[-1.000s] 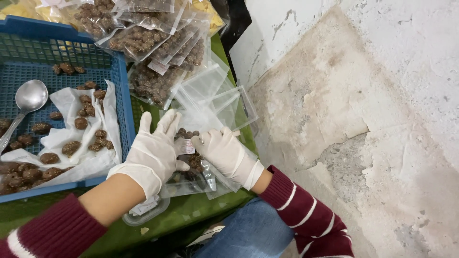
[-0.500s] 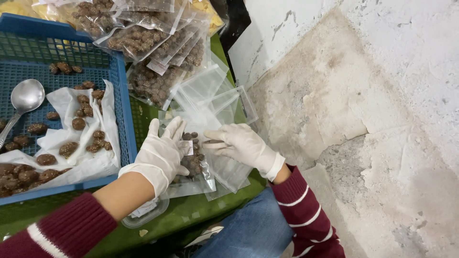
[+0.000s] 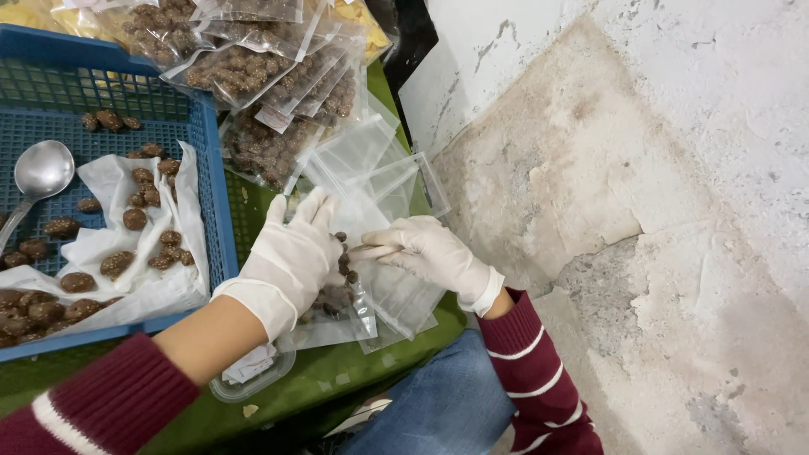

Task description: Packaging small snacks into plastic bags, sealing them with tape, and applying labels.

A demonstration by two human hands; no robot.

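My left hand (image 3: 291, 253) in a white glove presses down on a clear plastic pouch (image 3: 337, 307) holding brown round candies, fingers spread over it. My right hand (image 3: 430, 251), also gloved, pinches the pouch's upper edge with its fingertips beside the left hand. Under and behind the pouch lies a loose stack of empty clear pouches (image 3: 371, 173) on the green table (image 3: 337, 379).
A blue plastic crate (image 3: 215, 181) at left holds white paper, loose brown candies (image 3: 135, 219) and a metal spoon (image 3: 42, 173). Filled sealed pouches (image 3: 253, 72) are heaped at the top. A small clear lid (image 3: 249, 379) lies near the table edge. A rough wall is at right.
My right hand has slid right and up along the pouch's top edge. My left hand has shifted a little up over the pouch. The view has tilted slightly.
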